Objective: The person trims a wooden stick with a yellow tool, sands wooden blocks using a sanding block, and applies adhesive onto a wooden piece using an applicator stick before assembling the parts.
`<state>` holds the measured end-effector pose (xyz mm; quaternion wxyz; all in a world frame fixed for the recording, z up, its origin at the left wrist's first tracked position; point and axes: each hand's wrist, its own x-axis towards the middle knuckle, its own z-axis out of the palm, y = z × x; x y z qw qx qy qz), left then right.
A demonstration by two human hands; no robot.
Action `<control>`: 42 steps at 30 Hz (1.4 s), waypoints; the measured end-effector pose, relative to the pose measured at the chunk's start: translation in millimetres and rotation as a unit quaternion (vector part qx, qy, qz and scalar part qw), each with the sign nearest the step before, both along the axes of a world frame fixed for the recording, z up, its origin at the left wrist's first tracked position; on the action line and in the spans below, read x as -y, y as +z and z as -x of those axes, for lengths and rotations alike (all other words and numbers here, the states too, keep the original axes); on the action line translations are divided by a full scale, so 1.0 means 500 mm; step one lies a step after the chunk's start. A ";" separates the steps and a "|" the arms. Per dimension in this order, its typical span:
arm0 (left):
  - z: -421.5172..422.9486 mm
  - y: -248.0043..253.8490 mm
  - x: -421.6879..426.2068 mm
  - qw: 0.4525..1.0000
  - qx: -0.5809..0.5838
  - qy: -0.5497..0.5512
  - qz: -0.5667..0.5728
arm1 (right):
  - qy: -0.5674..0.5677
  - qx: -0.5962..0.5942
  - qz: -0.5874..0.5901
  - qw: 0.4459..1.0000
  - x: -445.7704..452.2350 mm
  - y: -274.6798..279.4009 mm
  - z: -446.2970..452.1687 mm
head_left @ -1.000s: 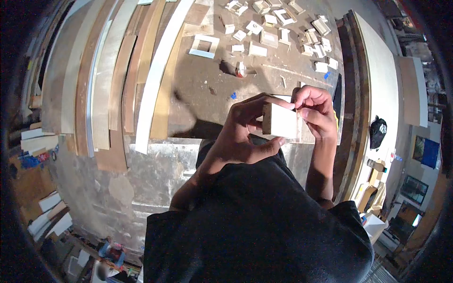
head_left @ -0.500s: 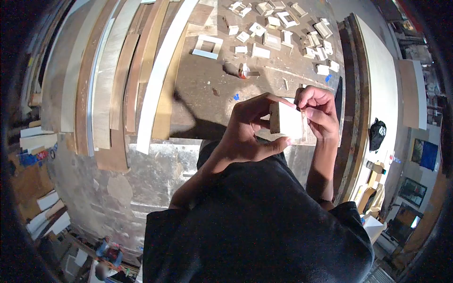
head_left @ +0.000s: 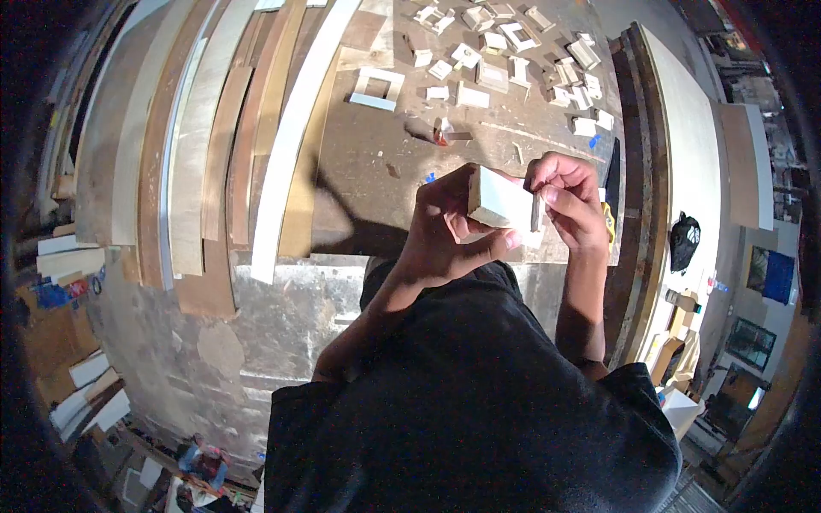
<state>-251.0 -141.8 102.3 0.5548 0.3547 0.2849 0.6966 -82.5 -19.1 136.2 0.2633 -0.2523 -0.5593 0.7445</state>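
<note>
My left hand (head_left: 445,227) is wrapped round a small pale wooden box (head_left: 503,197), its thumb along the lower edge. The box is tilted above the near edge of the worktable, its top face brightly lit. At its right end, my right hand (head_left: 571,198) is closed, thumb and fingers pinched at a thin brownish edge (head_left: 536,211). Whether that edge is a separate strip or part of the box I cannot tell. Beyond my hands, an orange-red tool with a flat blade (head_left: 442,132) lies on the table.
Several small wooden frames and boxes (head_left: 493,75) lie across the far worktable (head_left: 359,184). A larger wooden frame (head_left: 376,89) is nearer the long boards (head_left: 286,145) stacked at left. On the right stands a pale panel (head_left: 684,137) with a black item (head_left: 683,242) on it.
The box has shifted slightly left and turned, so more of its top face shows. My right hand has moved a little left with it, still pinching at its right end. Something yellow now shows beside my right wrist.
</note>
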 end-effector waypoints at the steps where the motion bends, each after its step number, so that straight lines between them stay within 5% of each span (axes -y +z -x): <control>1: 0.000 0.000 0.001 1.000 0.000 0.001 0.001 | 0.009 -0.001 0.016 1.000 -0.001 -0.001 0.000; 7: 0.014 -0.003 0.004 1.000 0.005 0.000 0.004 | 0.042 -0.088 0.130 0.987 -0.011 -0.043 0.002; 9: 0.036 -0.019 0.002 0.984 -0.159 0.065 -0.052 | 0.068 -0.163 0.218 0.960 -0.015 -0.055 0.000; 10: 0.028 -0.034 0.007 0.989 -0.124 0.084 0.006 | 0.067 -0.163 0.216 0.960 -0.015 -0.060 -0.002; 12: 0.058 -0.071 0.016 0.941 -0.295 0.113 0.118 | 0.070 -0.244 0.323 0.912 -0.007 -0.065 -0.003; 14: 0.075 -0.220 0.012 0.898 -0.380 0.170 0.142 | 0.087 -0.287 0.337 0.892 0.006 -0.076 -0.003; 17: 0.081 -0.416 0.045 0.881 -0.399 0.185 0.175 | 0.107 -0.372 0.500 0.775 0.031 -0.096 0.005; 20: 0.080 -0.574 0.078 0.783 -0.536 0.258 0.180 | 0.044 -0.321 0.613 0.720 0.074 -0.073 0.026; 22: 0.101 -0.592 0.086 0.768 -0.566 0.231 0.191 | 0.052 -0.317 0.618 0.718 0.092 -0.055 0.033; 24: 0.107 -0.573 0.087 0.751 -0.595 0.203 0.203 | 0.039 -0.270 0.651 0.708 0.103 -0.047 0.035; 27: 0.106 -0.488 0.073 0.589 -0.696 0.365 0.186 | 0.042 -0.248 0.643 0.723 0.117 -0.038 0.040; 30: 0.120 -0.308 0.041 0.590 -0.710 0.334 0.191 | 0.032 -0.229 0.642 0.731 0.123 -0.044 0.045; 31: 0.120 -0.257 0.030 0.794 -0.511 0.266 0.194 | 0.024 -0.228 0.631 0.741 0.126 -0.051 0.048; 32: 0.123 -0.202 0.019 0.929 -0.269 0.179 0.179 | 0.019 -0.228 0.620 0.751 0.126 -0.057 0.053; 36: 0.106 -0.035 0.018 0.984 -0.134 0.061 0.098 | 0.004 -0.193 0.597 0.779 0.129 -0.070 0.067; 38: 0.092 -0.031 0.009 0.984 -0.156 0.076 0.046 | -0.031 -0.152 0.533 0.832 0.133 -0.074 0.074; 42: 0.095 -0.039 0.005 0.976 -0.185 0.059 0.095 | -0.027 -0.154 0.532 0.832 0.128 -0.092 0.086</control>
